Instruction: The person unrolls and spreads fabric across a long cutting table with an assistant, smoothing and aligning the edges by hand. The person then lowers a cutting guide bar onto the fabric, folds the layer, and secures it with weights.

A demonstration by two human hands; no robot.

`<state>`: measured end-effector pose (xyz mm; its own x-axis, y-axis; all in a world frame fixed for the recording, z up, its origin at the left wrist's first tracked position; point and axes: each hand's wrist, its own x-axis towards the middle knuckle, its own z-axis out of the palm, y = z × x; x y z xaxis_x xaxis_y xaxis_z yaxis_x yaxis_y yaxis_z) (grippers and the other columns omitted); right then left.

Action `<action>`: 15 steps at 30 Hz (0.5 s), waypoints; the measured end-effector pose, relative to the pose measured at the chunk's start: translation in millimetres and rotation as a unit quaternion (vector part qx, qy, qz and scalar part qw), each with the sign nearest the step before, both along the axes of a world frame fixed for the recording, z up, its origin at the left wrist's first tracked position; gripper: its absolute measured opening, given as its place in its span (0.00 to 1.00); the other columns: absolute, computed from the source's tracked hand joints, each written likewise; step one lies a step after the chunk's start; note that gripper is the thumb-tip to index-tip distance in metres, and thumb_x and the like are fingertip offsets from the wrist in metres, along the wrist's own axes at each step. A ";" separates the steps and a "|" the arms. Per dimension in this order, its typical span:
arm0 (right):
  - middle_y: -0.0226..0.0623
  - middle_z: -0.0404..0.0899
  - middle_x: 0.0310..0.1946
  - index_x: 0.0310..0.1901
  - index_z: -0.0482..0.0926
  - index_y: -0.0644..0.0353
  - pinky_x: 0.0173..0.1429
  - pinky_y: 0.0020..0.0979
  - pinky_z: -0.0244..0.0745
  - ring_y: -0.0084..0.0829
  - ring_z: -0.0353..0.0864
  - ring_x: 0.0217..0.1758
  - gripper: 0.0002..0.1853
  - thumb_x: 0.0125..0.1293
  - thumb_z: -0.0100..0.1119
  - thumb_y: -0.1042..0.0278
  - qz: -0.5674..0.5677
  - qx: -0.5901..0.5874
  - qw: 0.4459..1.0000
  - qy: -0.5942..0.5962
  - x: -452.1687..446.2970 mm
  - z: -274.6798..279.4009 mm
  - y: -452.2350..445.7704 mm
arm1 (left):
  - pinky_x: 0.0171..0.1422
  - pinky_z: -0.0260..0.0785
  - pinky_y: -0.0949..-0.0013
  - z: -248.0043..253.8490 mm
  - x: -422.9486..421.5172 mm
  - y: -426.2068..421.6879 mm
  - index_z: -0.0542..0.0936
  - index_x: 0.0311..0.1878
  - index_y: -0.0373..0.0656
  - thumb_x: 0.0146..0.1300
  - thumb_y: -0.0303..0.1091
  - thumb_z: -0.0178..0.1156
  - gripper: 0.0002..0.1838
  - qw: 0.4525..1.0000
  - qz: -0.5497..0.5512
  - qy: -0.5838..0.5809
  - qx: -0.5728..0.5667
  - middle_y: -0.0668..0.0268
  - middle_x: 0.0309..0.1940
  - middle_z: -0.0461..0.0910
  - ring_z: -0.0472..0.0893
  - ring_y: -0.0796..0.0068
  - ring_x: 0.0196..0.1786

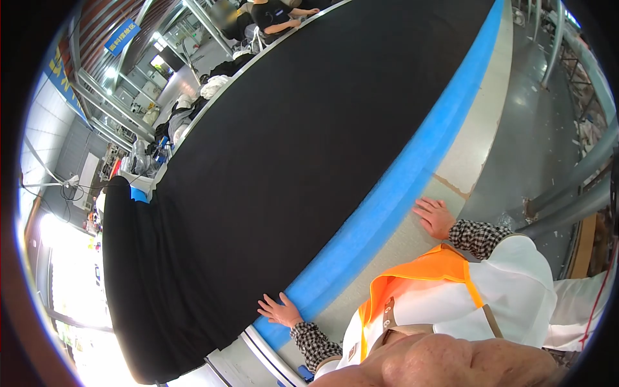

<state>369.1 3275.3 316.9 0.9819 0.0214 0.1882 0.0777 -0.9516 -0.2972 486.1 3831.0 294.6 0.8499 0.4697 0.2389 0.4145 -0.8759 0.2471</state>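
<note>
A wide sheet of black fabric (290,129) covers most of the long table and hangs in folds over its left end. Along its near edge runs a blue strip (387,187). My left hand (281,312) has its fingers spread on the fabric's near corner, where the black meets the blue, and holds nothing. Further right, my right hand (434,217) lies with its fingers apart on the pale table edge (474,151), beside the blue strip. Both wrists have checkered cuffs.
Across the table, a person in a dark top (271,18) stands at the far edge. Piles of cloth and bags (184,109) line the far side. Metal tubes (580,168) and grey floor (525,122) are at the right. A rail (274,361) sits below my left hand.
</note>
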 end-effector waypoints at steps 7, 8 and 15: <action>0.44 0.63 0.73 0.68 0.71 0.55 0.72 0.51 0.52 0.46 0.58 0.76 0.25 0.70 0.51 0.61 -0.003 -0.003 1.000 -0.002 -1.4 -3.1 -0.9 | 0.72 0.49 0.30 -1.8 -0.5 1.5 0.66 0.74 0.53 0.70 0.51 0.57 0.32 1.000 -0.004 -0.005 -0.005 0.58 0.79 0.55 0.50 0.46 0.80; 0.44 0.63 0.73 0.68 0.71 0.54 0.73 0.51 0.51 0.46 0.57 0.77 0.25 0.71 0.50 0.61 -0.003 -0.001 1.000 0.005 -1.7 -1.8 -1.0 | 0.72 0.50 0.30 -2.2 -0.7 1.9 0.66 0.74 0.53 0.70 0.50 0.57 0.32 1.000 -0.004 -0.006 -0.004 0.58 0.79 0.55 0.50 0.46 0.80; 0.43 0.62 0.74 0.69 0.70 0.54 0.74 0.50 0.50 0.45 0.56 0.78 0.24 0.73 0.48 0.60 -0.005 0.000 1.000 0.019 -1.9 -0.7 -0.4 | 0.72 0.50 0.31 -6.3 -0.1 3.8 0.66 0.74 0.54 0.66 0.42 0.58 0.32 1.000 -0.004 -0.011 0.004 0.59 0.78 0.56 0.51 0.47 0.80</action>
<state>367.2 3274.9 316.2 0.9885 0.0108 0.1507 0.0562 -0.9521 -0.3004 485.9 3834.7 288.3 0.8477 0.4618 0.2611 0.4030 -0.8806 0.2492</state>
